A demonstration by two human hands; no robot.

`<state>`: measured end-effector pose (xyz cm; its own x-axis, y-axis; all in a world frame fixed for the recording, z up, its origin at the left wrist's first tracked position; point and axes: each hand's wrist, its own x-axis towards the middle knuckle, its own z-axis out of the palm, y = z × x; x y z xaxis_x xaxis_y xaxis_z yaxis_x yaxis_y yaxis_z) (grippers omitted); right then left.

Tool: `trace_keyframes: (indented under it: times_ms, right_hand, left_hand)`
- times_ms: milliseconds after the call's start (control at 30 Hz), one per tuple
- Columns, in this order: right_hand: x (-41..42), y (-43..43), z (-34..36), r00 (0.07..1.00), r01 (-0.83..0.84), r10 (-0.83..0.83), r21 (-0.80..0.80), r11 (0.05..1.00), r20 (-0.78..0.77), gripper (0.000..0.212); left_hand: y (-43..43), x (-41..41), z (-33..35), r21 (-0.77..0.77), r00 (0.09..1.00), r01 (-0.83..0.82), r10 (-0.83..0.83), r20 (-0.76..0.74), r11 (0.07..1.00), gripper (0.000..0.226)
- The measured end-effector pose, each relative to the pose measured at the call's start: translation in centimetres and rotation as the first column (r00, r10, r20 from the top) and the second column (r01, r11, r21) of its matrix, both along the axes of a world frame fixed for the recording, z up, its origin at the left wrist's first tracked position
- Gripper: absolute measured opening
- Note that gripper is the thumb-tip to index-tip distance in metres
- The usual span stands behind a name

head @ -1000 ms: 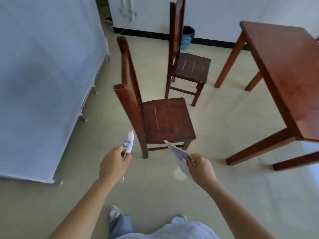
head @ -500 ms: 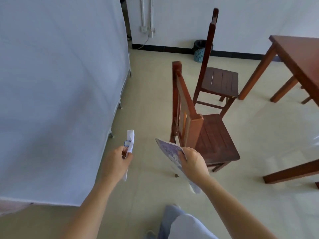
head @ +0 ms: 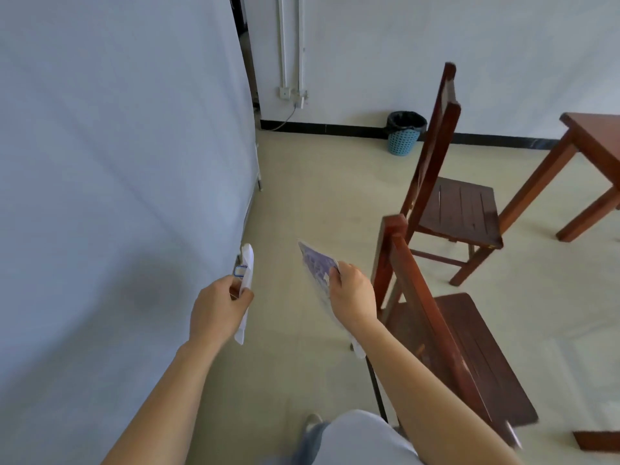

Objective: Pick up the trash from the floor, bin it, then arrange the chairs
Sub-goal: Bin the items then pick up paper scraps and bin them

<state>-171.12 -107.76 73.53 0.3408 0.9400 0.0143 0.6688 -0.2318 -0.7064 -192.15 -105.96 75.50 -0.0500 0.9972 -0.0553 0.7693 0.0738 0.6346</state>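
My left hand grips a folded white paper wrapper with a small blue mark. My right hand pinches a flat purple-printed wrapper. Both hands are held out in front of me above the floor. A blue mesh bin with a black liner stands against the far wall. Close on my right is a dark wooden chair, its back towards me. A second wooden chair stands beyond it, between me and the bin.
A tall white fabric screen fills the left side, its feet on the floor. A wooden table stands at the right edge. Open beige floor runs between the screen and the chairs up to the wall.
I have moved forward and turned; the near chair has slid to my right and the bin has come closer into view. Both hands keep the same hold on their wrappers.
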Motion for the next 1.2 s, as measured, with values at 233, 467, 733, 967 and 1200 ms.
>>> trace_keyframes:
  times_ms: [233, 467, 733, 967, 1200]
  right_hand:
    - [1.5, 13.1, -0.2, 0.994, 0.072, -0.074, -0.021, 0.997, -0.083, 0.035]
    - [4.3, 27.4, -2.0, 0.969, 0.201, -0.207, -0.057, 0.978, -0.131, 0.034]
    - [10.3, 40.5, -0.9, 0.9, 0.413, -0.415, -0.047, 0.91, -0.131, 0.032]
    - [19.1, 50.6, -3.3, 0.82, 0.555, -0.548, -0.005, 0.832, -0.163, 0.028]
    - [31.3, 61.8, -3.9, 0.788, 0.591, -0.585, -0.028, 0.806, -0.193, 0.025]
  left_hand:
    - [14.4, 1.0, 0.1, -0.006, 0.999, 0.029, -0.03, -0.02, 1.0, 0.018]
    - [32.7, 3.1, -0.9, -0.01, 0.991, 0.136, -0.136, -0.011, 0.991, 0.018]
    - [51.1, 8.7, 0.9, -0.018, 0.96, 0.28, -0.28, 0.004, 0.96, 0.017]
    - [63.9, 18.3, -1.8, -0.075, 0.924, 0.38, -0.376, 0.064, 0.922, 0.016]
    - [76.7, 32.4, -2.5, -0.103, 0.883, 0.469, -0.464, 0.074, 0.877, 0.016]
